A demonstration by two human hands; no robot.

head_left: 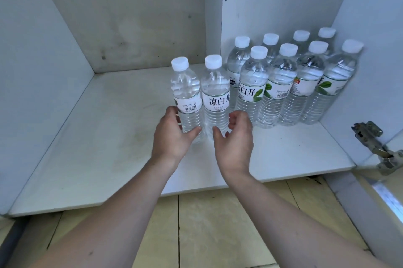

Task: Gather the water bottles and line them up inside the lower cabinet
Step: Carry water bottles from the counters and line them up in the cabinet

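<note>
The left hand (172, 134) is gripping the lower body of the left bottle (187, 102), while the right hand (234, 136), fingers loosely curled, is hovering just beside the right bottle (216, 99) without holding it. Both bottles are standing upright, touching, mid-shelf on the cabinet shelf (98, 136); eight more bottles (283, 84) are standing in two rows at the shelf's rear right corner.
</note>
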